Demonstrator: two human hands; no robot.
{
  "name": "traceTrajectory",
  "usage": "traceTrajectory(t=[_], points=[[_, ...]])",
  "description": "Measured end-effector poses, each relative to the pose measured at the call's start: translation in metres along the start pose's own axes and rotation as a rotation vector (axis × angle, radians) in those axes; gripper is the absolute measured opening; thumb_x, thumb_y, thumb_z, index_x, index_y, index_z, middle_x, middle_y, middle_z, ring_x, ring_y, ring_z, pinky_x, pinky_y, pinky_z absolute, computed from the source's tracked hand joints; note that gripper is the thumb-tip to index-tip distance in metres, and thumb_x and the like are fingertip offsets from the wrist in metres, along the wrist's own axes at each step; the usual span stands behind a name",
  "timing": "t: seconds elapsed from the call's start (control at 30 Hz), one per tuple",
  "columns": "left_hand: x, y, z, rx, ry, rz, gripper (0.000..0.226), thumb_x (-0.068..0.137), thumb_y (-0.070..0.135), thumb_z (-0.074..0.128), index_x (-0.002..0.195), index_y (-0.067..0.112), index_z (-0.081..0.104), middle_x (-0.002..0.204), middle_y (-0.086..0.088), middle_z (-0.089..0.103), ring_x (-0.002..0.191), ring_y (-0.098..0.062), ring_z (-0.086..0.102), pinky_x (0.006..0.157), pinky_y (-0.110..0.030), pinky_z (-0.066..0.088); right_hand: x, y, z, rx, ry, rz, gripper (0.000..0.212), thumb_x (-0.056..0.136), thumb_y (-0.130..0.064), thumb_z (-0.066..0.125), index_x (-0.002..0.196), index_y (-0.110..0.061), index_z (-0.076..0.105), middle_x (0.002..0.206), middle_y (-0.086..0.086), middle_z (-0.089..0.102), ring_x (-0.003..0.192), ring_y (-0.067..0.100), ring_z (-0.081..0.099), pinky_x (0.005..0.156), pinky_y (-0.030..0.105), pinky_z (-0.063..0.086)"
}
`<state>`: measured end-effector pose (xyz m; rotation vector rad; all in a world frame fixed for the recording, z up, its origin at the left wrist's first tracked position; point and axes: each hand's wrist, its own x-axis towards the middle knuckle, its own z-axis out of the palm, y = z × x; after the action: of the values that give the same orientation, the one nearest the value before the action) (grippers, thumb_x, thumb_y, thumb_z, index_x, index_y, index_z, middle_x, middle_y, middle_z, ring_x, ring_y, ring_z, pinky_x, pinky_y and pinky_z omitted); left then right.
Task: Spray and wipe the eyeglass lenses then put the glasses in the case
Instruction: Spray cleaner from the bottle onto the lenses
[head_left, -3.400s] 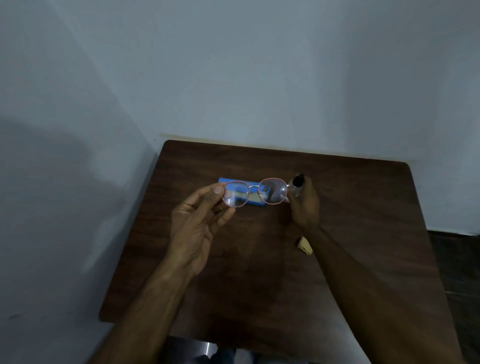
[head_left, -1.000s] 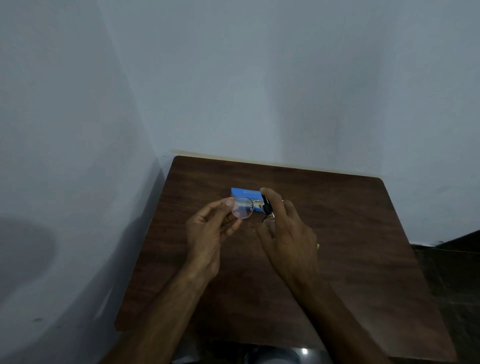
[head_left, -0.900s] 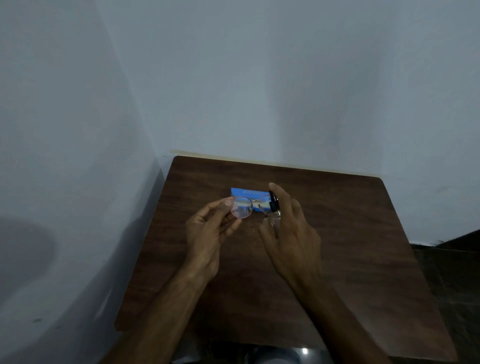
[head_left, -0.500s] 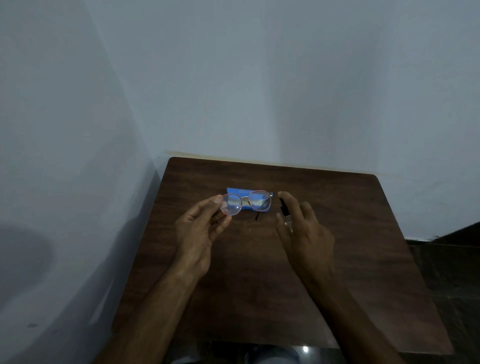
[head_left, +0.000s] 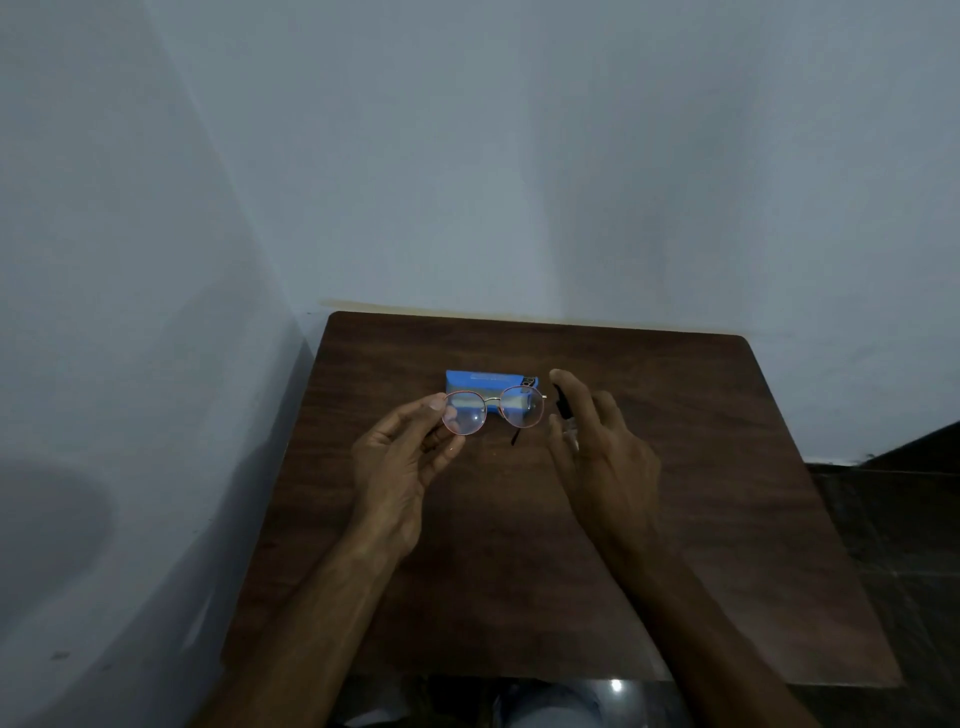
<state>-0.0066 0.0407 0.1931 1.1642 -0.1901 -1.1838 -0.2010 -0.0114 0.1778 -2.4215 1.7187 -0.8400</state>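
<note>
My left hand (head_left: 402, 457) pinches the left rim of thin pink-framed eyeglasses (head_left: 493, 411), holding them up above the table with the lenses facing me. One dark temple arm hangs down below the right lens. My right hand (head_left: 597, 441) is just right of the glasses and grips a small spray bottle (head_left: 562, 408) with a black top, index finger laid over the top. A blue eyeglass case (head_left: 488, 381) lies shut on the table behind the glasses, partly seen through the lenses.
The dark brown wooden table (head_left: 727, 493) stands in a corner, with pale walls at its left and far edges. Dark floor shows to the right of the table. My knees appear under the near edge.
My right hand with the spray bottle has pulled away from in front of the right lens to the right side of the glasses. Both lenses are now uncovered. The left hand shifted slightly left.
</note>
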Motion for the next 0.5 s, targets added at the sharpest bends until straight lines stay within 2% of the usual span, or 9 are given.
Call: traceTrajectory(t=[0.1, 0.17, 0.27, 0.37, 0.4, 0.47, 0.5], points=[[-0.001, -0.003, 0.003, 0.005, -0.003, -0.011, 0.012, 0.092, 0.009, 0.074, 0.102, 0.011, 0.080, 0.102, -0.014, 0.079, 0.087, -0.018, 0.077, 0.075, -0.029, 0.066, -0.001, 0.003, 0.000, 0.074, 0.032, 0.018, 0.056, 0.097, -0.030, 0.066, 0.149, -0.031, 0.046, 0.121, -0.004, 0.063, 0.072, 0.015, 0.065, 0.052, 0.027, 0.048], [-0.001, -0.004, 0.004, 0.016, -0.011, -0.015, 0.012, 0.092, 0.010, 0.074, 0.102, 0.011, 0.080, 0.103, -0.014, 0.079, 0.089, -0.019, 0.077, 0.076, -0.030, 0.066, -0.004, 0.004, 0.000, 0.178, 0.078, 0.080, 0.061, 0.097, -0.033, 0.067, 0.152, -0.034, 0.041, 0.133, -0.008, 0.062, 0.087, 0.008, 0.066, 0.061, 0.027, 0.050], [0.001, -0.008, 0.004, 0.019, -0.023, -0.034, 0.015, 0.090, 0.011, 0.075, 0.105, 0.011, 0.080, 0.104, -0.014, 0.079, 0.090, -0.020, 0.077, 0.074, -0.029, 0.065, -0.009, 0.014, -0.001, 0.370, 0.109, 0.210, 0.072, 0.097, -0.030, 0.070, 0.159, -0.032, 0.032, 0.153, -0.009, 0.052, 0.112, -0.006, 0.056, 0.081, 0.026, 0.051], [0.004, -0.013, 0.006, 0.016, -0.040, -0.055, 0.020, 0.091, 0.011, 0.074, 0.110, 0.008, 0.078, 0.100, -0.010, 0.079, 0.089, -0.017, 0.077, 0.071, -0.026, 0.064, -0.019, 0.041, 0.007, 0.510, 0.128, 0.333, 0.072, 0.099, -0.034, 0.068, 0.159, -0.034, 0.028, 0.146, 0.005, 0.058, 0.117, 0.019, 0.067, 0.087, 0.040, 0.060], [0.004, -0.015, 0.006, 0.019, -0.050, -0.062, 0.022, 0.091, 0.012, 0.074, 0.112, 0.007, 0.077, 0.099, -0.009, 0.079, 0.088, -0.016, 0.076, 0.070, -0.025, 0.063, -0.023, 0.051, 0.009, 0.570, 0.136, 0.392, 0.069, 0.099, -0.033, 0.067, 0.158, -0.033, 0.031, 0.139, 0.005, 0.060, 0.116, 0.018, 0.067, 0.089, 0.040, 0.061], [0.006, -0.019, 0.006, 0.019, -0.065, -0.072, 0.024, 0.092, 0.012, 0.073, 0.115, 0.006, 0.075, 0.096, -0.008, 0.079, 0.085, -0.014, 0.076, 0.071, -0.025, 0.063, -0.031, 0.071, 0.011, 0.624, 0.167, 0.458, 0.059, 0.100, -0.023, 0.067, 0.152, -0.026, 0.040, 0.120, -0.006, 0.063, 0.107, 0.002, 0.064, 0.087, 0.028, 0.059], [0.006, -0.021, 0.006, 0.022, -0.069, -0.079, 0.024, 0.092, 0.012, 0.073, 0.115, 0.006, 0.075, 0.096, -0.008, 0.079, 0.084, -0.013, 0.076, 0.071, -0.025, 0.064, -0.035, 0.082, 0.014, 0.626, 0.190, 0.480, 0.052, 0.100, -0.019, 0.068, 0.146, -0.023, 0.044, 0.113, -0.011, 0.062, 0.102, -0.001, 0.063, 0.086, 0.029, 0.058]])
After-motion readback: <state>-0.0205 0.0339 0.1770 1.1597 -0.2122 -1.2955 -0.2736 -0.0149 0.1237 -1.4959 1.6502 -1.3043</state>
